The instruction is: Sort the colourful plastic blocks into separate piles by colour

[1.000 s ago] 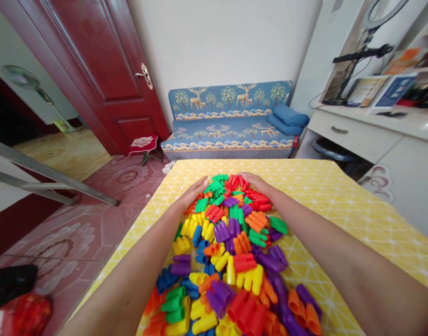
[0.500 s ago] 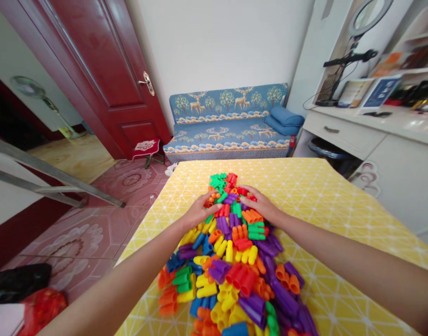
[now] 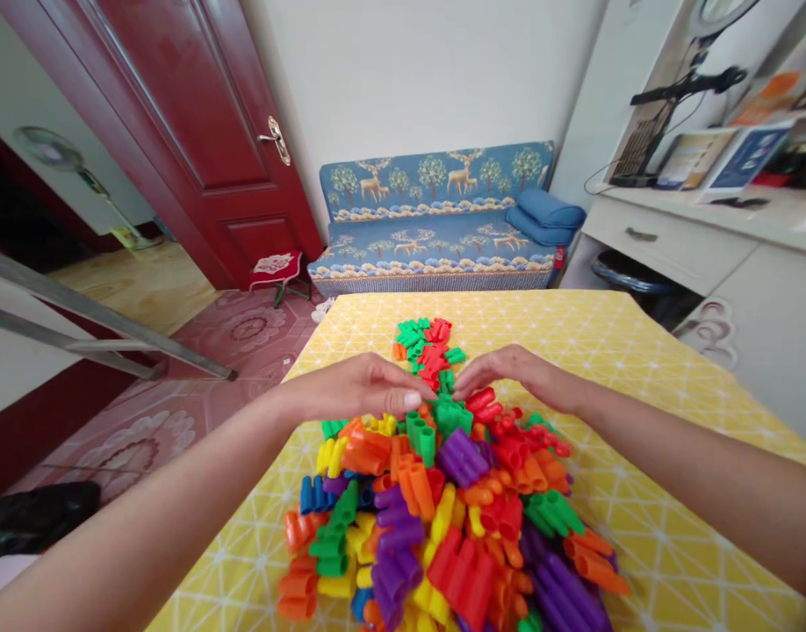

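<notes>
A heap of coloured plastic tube blocks (image 3: 442, 500) lies on a table under a yellow patterned cloth (image 3: 640, 369). My left hand (image 3: 354, 391) rests palm down on the heap's far left side, fingers held together and flat on the blocks. My right hand (image 3: 514, 373) lies on the far right side, its fingers stretched toward the left hand. The fingertips of both nearly meet over green pieces (image 3: 442, 412). A small cluster of green and red blocks (image 3: 426, 347) stays on the cloth just beyond my hands. Neither hand grips a block.
A blue patterned sofa (image 3: 435, 219) stands beyond the table. A red door (image 3: 179, 132) is at the left, with a small red stool (image 3: 275, 268) near it. White cabinets and shelves (image 3: 725, 246) run along the right. A metal ladder rail (image 3: 80, 320) crosses the left.
Both hands have drawn back toward me, dragging the heap along. A small cluster of green and red blocks is left behind them. The heap is now more bunched near me.
</notes>
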Tool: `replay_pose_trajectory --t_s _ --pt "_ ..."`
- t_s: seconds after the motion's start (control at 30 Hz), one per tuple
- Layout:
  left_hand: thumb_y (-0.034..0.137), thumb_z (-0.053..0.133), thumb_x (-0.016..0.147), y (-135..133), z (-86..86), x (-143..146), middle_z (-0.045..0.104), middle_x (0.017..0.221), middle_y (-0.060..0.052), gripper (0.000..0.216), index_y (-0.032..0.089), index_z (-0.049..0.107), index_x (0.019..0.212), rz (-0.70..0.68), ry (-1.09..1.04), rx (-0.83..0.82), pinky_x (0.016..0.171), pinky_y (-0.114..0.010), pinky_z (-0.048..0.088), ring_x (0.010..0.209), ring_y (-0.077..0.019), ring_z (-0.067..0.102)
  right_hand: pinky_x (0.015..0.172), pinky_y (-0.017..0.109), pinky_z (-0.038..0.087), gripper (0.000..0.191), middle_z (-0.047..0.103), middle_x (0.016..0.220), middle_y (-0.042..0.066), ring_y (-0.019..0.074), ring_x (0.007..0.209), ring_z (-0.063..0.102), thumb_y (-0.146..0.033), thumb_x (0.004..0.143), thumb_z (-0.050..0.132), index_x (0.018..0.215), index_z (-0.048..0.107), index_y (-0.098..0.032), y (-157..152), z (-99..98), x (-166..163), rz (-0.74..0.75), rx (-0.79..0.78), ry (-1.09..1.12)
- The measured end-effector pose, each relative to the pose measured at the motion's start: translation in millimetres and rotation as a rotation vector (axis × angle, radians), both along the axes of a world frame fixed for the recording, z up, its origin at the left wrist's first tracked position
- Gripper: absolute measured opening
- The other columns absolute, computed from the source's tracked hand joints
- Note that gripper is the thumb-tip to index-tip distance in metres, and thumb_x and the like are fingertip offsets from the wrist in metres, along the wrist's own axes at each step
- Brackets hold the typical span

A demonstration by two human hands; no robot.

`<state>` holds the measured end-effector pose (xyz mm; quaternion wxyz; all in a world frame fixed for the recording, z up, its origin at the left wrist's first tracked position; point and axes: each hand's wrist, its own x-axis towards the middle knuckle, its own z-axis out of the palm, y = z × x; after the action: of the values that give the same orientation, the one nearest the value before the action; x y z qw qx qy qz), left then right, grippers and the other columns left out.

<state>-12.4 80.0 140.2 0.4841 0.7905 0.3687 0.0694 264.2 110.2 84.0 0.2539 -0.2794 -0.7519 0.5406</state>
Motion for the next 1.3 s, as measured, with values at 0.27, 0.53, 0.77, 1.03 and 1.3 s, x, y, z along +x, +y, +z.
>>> replay_pose_trajectory --t_s 0.27,0.53,0.77,1.03,1.3 --pt "0.048 0.083 0.054 132.7 -90.7 25.5 0.041 0.147 -0.018 0.100 0.016 0.044 0.140 0.607 0.067 0.560 0.112 -0.048 0.029 0.138 -0.0360 0.033 0.109 0.042 0.032 0.062 0.048 0.141 0.015 0.0273 0.132 0.043 -0.051 0.076 0.066 0.127 0.057 -0.015 135.8 -66.5 -45.7 -0.668 0.311 -0.278" --pt "0.042 0.085 0.054 142.5 -131.3 33.5 0.053 0.135 -0.017 0.117 0.017 0.022 0.149 0.456 -0.237 0.171 0.107 -0.046 0.037 0.122 -0.0298 0.053 0.104 0.044 0.037 0.050 0.061 0.126 0.009 0.0264 0.118 0.054 -0.045 0.077 0.068 0.119 0.060 -0.020 144.7 -92.7 -62.1 -0.459 0.280 -0.383" --pt "0.041 0.080 0.062 88.3 -100.6 31.4 0.049 0.142 -0.014 0.103 0.017 0.028 0.148 0.285 -0.195 0.171 0.109 -0.043 0.037 0.127 -0.0306 0.049 0.093 0.037 0.047 0.039 0.068 0.104 0.004 0.0208 0.099 0.061 -0.040 0.076 0.068 0.106 0.061 -0.017 81.3 -75.3 -50.2 -0.205 0.102 -0.104" --pt "0.050 0.064 0.080 -39.3 -39.5 12.9 0.041 0.149 -0.007 0.080 0.029 0.028 0.149 0.158 -0.075 0.393 0.111 -0.043 0.035 0.133 -0.0291 0.044 0.099 0.043 0.043 0.052 0.061 0.126 0.008 0.0276 0.113 0.057 -0.051 0.082 0.061 0.124 0.058 -0.021 -43.8 -4.5 -28.3 -0.132 0.328 -0.214" --pt "0.043 0.064 0.082 -182.2 -69.7 -37.9 0.048 0.143 -0.008 0.073 0.035 0.029 0.146 0.355 0.040 0.811 0.112 -0.049 0.033 0.133 -0.0304 0.043 0.112 0.051 0.032 0.065 0.039 0.149 0.002 0.0333 0.136 0.036 -0.053 0.082 0.059 0.142 0.039 -0.038 -185.6 -30.0 45.4 -0.438 0.526 -0.364"
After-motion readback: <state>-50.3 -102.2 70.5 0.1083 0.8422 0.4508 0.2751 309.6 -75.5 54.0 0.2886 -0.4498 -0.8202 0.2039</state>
